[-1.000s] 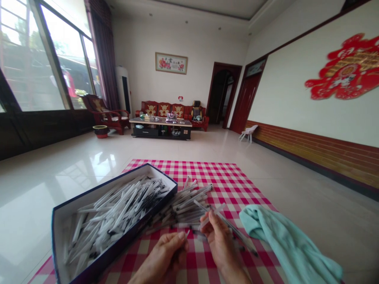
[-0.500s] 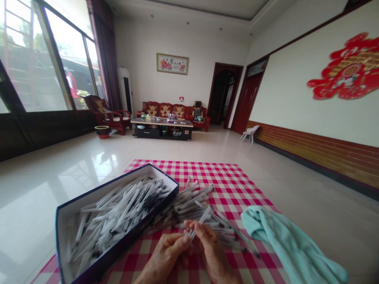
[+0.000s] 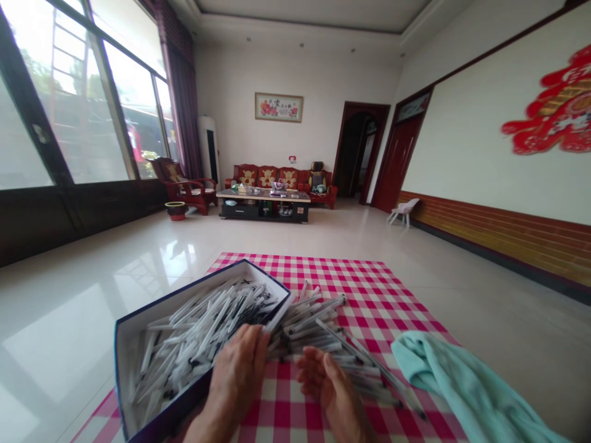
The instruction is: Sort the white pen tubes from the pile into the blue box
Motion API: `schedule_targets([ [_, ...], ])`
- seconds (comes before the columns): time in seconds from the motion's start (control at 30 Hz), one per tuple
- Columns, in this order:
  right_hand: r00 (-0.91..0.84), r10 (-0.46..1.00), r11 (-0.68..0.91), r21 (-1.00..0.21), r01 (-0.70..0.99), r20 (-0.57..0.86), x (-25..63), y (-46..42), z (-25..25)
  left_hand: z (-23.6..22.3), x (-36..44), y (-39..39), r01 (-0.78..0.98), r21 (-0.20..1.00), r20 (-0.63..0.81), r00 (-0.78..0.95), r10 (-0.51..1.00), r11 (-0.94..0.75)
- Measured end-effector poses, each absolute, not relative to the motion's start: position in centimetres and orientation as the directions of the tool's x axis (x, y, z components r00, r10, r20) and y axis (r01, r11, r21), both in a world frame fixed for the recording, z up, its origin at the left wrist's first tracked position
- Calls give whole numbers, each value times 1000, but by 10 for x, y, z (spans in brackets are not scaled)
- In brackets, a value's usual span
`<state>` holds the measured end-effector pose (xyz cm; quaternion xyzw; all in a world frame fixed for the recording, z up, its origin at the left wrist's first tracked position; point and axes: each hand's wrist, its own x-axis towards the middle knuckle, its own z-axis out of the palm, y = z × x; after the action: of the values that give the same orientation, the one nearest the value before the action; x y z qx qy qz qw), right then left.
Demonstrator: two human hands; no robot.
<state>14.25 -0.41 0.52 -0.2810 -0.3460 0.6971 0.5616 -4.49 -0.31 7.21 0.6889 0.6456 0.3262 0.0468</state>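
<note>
Pens [image 3: 203,332], a big jumbled heap, fill a shallow box [image 3: 124,363] sitting on a checked cloth [image 3: 406,295]. Loose pens [image 3: 314,323] lie in a smaller pile against the box's right side, mostly running the same way, so both lots sit within easy reach of the hands. Left hand [image 3: 237,369]: fingers curled over the box wall, with one pen angled out at the fingertips; cannot tell if it's gripped. Right hand [image 3: 327,384]: open, palm up, empty, just over the loose pile. A teal towel [image 3: 462,387] lies just right of the pile, near the pen tips. Farther off, on the tiled floor [image 3: 92,295], stands a coffee table [image 3: 263,195].
</note>
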Motion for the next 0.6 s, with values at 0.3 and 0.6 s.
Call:
schedule_targets([
  [0.3,-270,962,-69,-913,-402,46,139,-7,11,86,-125,7,913,233,429,-406,807,335],
  [0.6,-262,960,24,-961,-274,98,138,-11,18,52,-42,1,864,376,595,53,802,-335],
])
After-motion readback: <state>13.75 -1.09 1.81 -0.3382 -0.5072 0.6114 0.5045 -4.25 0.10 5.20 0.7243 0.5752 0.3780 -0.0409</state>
